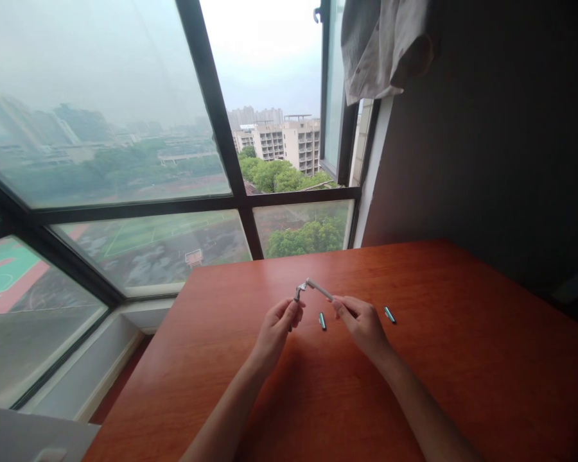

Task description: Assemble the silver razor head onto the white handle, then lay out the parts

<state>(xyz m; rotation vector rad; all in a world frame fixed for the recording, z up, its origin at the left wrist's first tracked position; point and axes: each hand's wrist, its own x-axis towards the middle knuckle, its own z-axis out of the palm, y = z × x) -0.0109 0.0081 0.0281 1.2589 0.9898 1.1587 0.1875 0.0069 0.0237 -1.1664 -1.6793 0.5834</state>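
My left hand [278, 324] grips a razor handle [297, 295] upright, with its silver metal head end pointing up. A slim light-grey stick [320, 289], perhaps a small brush, is pinched in my right hand [361, 324]. It slants up to the left, and its tip meets or nearly meets the razor's metal end. One razor cartridge [322, 321] with a green strip lies on the table between my hands. Another razor cartridge [390, 314] rests to the right of my right hand. Both hands are raised over the tabletop.
The reddish-brown wooden table [462, 385] reaches to the windows. Dark window frames [243, 204] stand behind it, with one pane swung open. Grey cloth [383, 51] hangs at the upper right beside a dark wall [486, 141].
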